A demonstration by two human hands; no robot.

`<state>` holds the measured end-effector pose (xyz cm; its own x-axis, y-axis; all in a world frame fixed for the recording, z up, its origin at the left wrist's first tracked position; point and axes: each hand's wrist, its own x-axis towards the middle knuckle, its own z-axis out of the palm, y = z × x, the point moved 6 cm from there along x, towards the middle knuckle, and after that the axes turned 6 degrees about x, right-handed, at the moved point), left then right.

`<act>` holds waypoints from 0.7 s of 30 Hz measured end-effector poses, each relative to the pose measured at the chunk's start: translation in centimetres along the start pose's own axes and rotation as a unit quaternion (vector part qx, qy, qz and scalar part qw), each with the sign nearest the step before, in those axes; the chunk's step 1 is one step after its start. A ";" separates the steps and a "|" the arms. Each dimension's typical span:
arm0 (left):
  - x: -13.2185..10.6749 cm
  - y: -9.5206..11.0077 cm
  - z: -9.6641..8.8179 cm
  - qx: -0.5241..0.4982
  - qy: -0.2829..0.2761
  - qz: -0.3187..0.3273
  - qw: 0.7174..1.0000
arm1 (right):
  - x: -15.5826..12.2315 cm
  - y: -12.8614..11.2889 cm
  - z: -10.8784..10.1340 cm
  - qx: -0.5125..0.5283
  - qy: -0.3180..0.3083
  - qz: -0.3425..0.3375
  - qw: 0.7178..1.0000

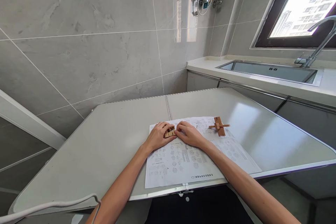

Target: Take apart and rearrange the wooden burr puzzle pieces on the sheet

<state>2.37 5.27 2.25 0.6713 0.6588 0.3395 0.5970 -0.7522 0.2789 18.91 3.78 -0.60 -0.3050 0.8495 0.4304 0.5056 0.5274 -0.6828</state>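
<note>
Between my two hands lies a small light-wood block puzzle (170, 133), made of several notched pieces, over a printed instruction sheet (168, 178). My left hand (159, 136) is curled round its left side, thumb along the near edge and fingers over the far edge. At its right side, my right hand (188, 133) has its bent fingertips against the pieces. Those fingers partly hide the puzzle. To the right, on the sheet, a brown wooden puzzle (218, 126) of crossed pieces stands apart from both hands.
The sheet rests on a pale folding table (126, 126) with a centre seam. A tiled wall (105, 59) stands behind it. On the right are a counter with a sink (270, 71) and a tap (320, 38). A white cable (57, 203) crosses the lower left.
</note>
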 end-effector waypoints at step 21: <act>-1.2 -5.4 -0.3 0.141 0.116 -0.203 0.962 | -0.9 7.6 -2.3 0.714 0.321 0.262 0.564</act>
<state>-1.79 8.58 0.60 0.2620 0.8514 0.4545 0.9061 -0.3790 0.1878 24.89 6.98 -4.76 0.1706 0.9557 -0.2398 -0.9153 0.0635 -0.3978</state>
